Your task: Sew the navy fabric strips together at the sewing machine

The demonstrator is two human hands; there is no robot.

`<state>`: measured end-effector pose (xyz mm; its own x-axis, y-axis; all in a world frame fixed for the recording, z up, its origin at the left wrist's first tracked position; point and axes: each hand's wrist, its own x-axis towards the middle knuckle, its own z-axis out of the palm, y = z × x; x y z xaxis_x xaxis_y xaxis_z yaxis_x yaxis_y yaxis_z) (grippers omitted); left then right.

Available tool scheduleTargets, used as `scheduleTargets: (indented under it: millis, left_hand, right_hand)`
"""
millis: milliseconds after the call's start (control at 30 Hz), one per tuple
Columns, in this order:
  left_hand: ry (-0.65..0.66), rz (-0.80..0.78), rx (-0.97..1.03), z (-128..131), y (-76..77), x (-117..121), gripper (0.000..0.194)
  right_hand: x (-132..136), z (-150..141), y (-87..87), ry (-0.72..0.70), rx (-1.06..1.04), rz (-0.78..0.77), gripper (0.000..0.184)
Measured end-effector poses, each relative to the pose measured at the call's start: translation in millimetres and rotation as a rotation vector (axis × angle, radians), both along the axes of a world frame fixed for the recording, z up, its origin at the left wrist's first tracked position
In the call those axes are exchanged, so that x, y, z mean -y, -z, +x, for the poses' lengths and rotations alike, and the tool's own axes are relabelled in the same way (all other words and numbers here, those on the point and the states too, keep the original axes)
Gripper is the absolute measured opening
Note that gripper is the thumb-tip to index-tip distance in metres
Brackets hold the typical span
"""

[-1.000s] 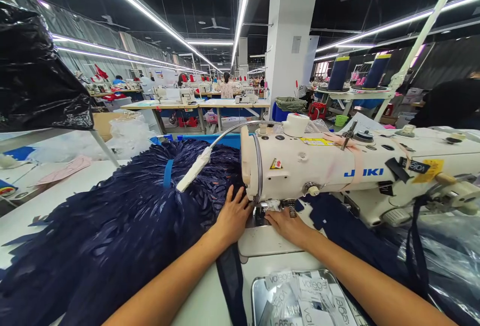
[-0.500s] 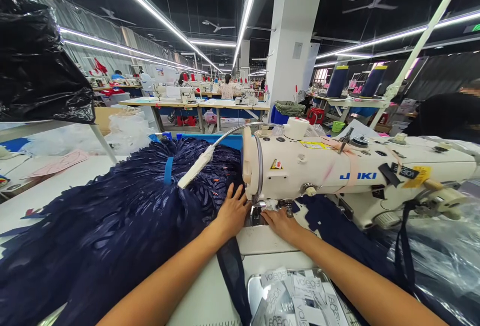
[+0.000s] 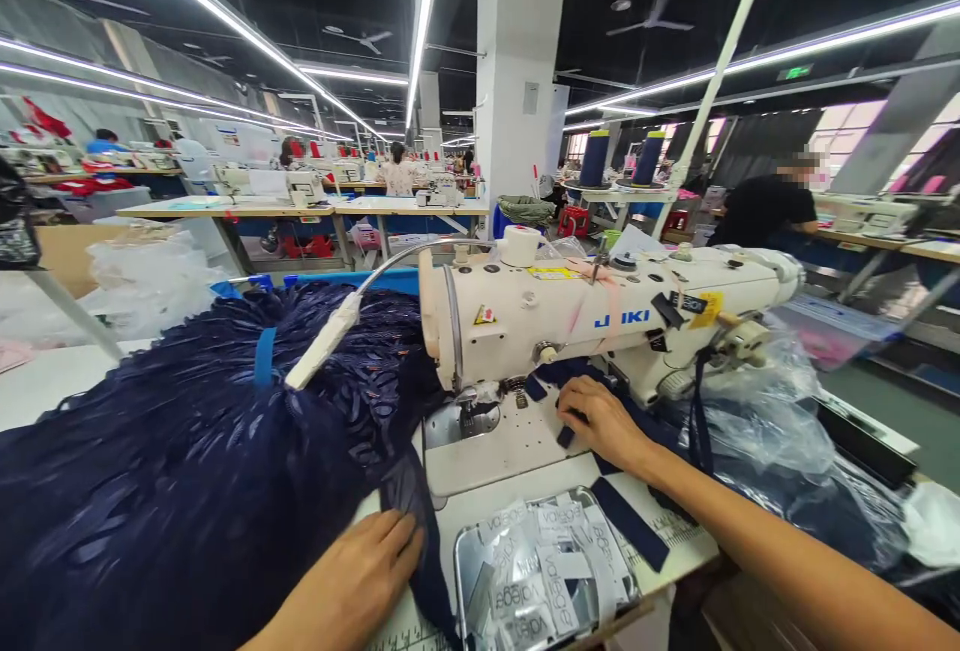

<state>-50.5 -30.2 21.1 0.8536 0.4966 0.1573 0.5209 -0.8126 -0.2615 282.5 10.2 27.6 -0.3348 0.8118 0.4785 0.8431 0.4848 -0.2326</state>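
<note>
A white Juki sewing machine [image 3: 600, 316] stands on the table in front of me. A big heap of dark navy fabric pieces [image 3: 187, 451] covers the table's left half. My left hand [image 3: 352, 576] rests near the front edge, fingers curled on a hanging navy strip [image 3: 420, 531]. My right hand [image 3: 604, 421] lies to the right of the needle, under the machine arm, fingers closed on a navy strip [image 3: 566, 431] that trails toward me. The needle plate [image 3: 469, 421] is bare.
A metal tray of white woven labels [image 3: 544, 571] sits at the front edge between my arms. Clear plastic bags [image 3: 757, 421] pile at the machine's right. A bent lamp [image 3: 330, 336] reaches over the heap. Another person [image 3: 772, 206] sits at the right; more work tables behind.
Both hands left the needle area: the left drew back to the front edge, the right moved rightward under the machine arm. My view turned to the right.
</note>
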Motion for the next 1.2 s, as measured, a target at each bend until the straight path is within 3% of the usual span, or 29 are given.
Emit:
scheduleTargets:
  millis: [133,333,533,700,800,900,1000,1200]
  left_hand:
    - [-0.029,0.046,-0.018,6,8.2,-4,0.036]
    - [-0.061,-0.128,-0.077,11,-13.9,-1,0.026]
    - [-0.106,-0.238,0.006,12,-35.2,0,0.040]
    - [0.041,-0.333,0.025,18,-37.4,4,0.042]
    - [0.075,-0.358,-0.004,22,-36.6,5,0.030]
    - [0.119,-0.323,-0.034,23,-36.7,6,0.013]
    - [0.140,-0.236,-0.043,23,-33.4,4,0.012]
    - [0.182,-0.013,0.000,20,-9.7,-1,0.010]
  right_hand:
    - [16,3,-2.2,0.016,0.177,-0.008,0.012]
    - [21,-7,7.7,-0.104,0.433,0.098,0.018]
    - [4,-29,22.1,-0.245,0.383,0.092,0.025]
    - [1,-33,23.2,-0.271,0.279,0.010,0.028]
    - [7,-24,22.4,-0.270,0.201,0.018,0.030]
    - [15,-11,22.2,-0.255,0.206,0.023,0.031]
    - [19,-4,23.9,-0.278,0.192,-0.027,0.030]
    - [12,-15,31.5,-0.261,0.153,-0.087,0.027]
